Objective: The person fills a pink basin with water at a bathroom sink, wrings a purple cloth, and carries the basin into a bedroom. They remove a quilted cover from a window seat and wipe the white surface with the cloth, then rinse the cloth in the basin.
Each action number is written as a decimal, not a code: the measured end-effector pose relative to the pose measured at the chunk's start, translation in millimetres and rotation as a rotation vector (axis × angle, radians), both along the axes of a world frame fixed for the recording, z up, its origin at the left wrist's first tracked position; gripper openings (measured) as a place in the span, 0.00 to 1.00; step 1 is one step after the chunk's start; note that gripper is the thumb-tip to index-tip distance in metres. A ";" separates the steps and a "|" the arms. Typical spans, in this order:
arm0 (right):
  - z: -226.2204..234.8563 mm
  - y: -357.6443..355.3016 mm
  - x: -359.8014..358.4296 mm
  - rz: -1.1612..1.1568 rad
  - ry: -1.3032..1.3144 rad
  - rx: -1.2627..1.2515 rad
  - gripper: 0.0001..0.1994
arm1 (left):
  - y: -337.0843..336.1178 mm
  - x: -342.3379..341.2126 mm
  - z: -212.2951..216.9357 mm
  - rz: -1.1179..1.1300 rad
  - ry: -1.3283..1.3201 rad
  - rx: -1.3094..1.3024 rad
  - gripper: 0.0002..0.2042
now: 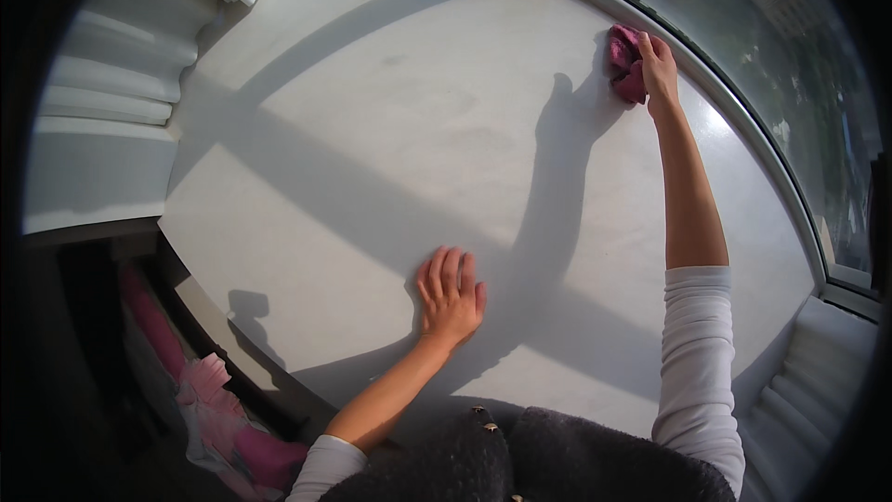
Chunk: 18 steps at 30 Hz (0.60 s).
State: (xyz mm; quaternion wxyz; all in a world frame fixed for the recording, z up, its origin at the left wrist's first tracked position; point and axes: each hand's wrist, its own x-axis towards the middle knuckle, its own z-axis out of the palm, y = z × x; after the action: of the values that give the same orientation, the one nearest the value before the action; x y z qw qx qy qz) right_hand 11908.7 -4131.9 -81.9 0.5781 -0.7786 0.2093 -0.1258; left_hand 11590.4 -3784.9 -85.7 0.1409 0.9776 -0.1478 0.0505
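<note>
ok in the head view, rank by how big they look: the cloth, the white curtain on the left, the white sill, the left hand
1. white sill
2. white curtain
3. left hand
4. cloth, by its visible part; the right hand covers some

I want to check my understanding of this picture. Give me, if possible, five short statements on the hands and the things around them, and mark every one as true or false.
1. The right hand holds a dark pink cloth. True.
2. The left hand is closed into a fist. False: it is open, on the white surface.
3. The right sleeve is white. True.
4. The cloth is in the middle of the white surface. False: it is close to the window.
5. An arm's shadow falls on the white surface. True.
</note>
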 end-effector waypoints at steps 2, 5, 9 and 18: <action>-33.6 19.9 -9.5 -0.097 0.182 -0.802 0.43 | -3.9 -2.6 2.1 -0.021 0.007 -0.023 0.25; -33.7 86.7 -7.7 -0.063 0.050 -1.008 0.39 | -3.7 -3.3 10.1 -0.013 0.039 -0.033 0.27; -29.1 204.4 -18.3 0.118 -0.296 -0.822 0.17 | 2.4 -2.1 9.0 0.005 0.016 -0.028 0.25; 50.9 347.1 -152.0 0.902 0.046 0.244 0.10 | 13.5 -4.4 -2.0 -0.069 0.172 -0.129 0.28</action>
State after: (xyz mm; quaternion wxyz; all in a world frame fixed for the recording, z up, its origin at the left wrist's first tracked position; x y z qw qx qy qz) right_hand 11756.6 -3784.9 -31.0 0.6577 -0.7206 -0.1239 0.1810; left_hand 11586.0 -3771.3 -87.7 0.2176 0.9615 -0.1652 -0.0290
